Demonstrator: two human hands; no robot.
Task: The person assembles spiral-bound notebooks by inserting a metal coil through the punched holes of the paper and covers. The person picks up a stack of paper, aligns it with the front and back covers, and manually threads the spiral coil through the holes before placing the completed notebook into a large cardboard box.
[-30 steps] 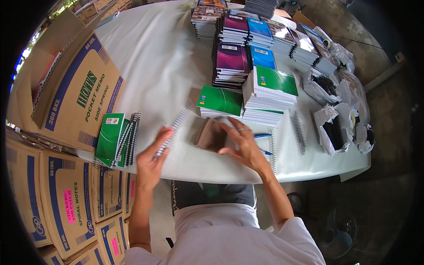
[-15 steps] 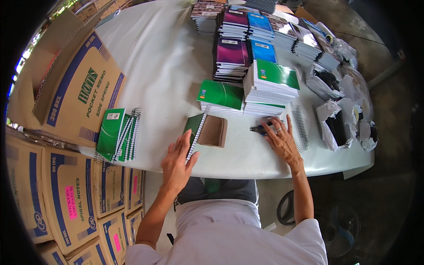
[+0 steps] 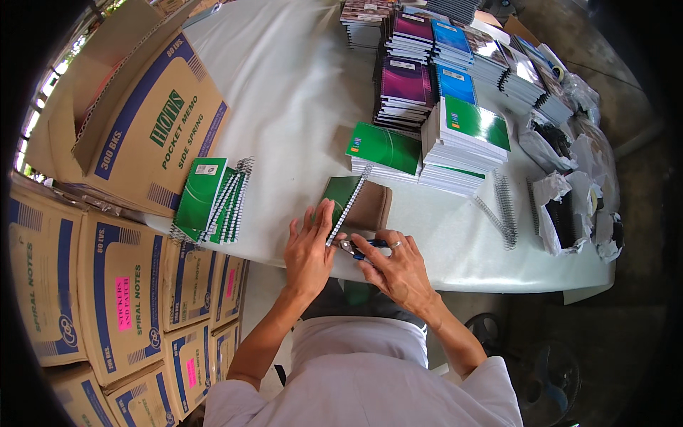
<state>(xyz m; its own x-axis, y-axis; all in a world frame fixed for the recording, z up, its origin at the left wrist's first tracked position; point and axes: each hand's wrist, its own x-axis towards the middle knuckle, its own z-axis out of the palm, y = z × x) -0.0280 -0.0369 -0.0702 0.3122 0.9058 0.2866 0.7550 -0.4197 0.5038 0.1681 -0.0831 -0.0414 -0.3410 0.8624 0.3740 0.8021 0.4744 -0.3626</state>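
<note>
A small green spiral notebook [image 3: 341, 193] lies slanted near the table's front edge, its white coil along its right side. My left hand [image 3: 310, 245] holds down its lower part, fingers over the cover and thumb by the coil's near end. My right hand [image 3: 398, 265] is closed round dark-handled pliers [image 3: 346, 246], whose metal jaws are at that near end of the coil. Whether the jaws grip the wire, I cannot tell. Partly under the notebook is a brown flat block [image 3: 373, 206].
At the left, green spiral notebooks [image 3: 201, 197] are piled beside a large carton [image 3: 153, 128]. Stacked green-covered pads [image 3: 384, 149] and purple notebooks [image 3: 405, 80] stand farther back. Loose wire coils [image 3: 505, 210] and a paper-wrapped bundle of black coils [image 3: 558, 213] lie right.
My right hand has picked up the pliers from the table and brought them left to the notebook's coil. My left hand stays on the notebook. The whole view has shifted slightly.
</note>
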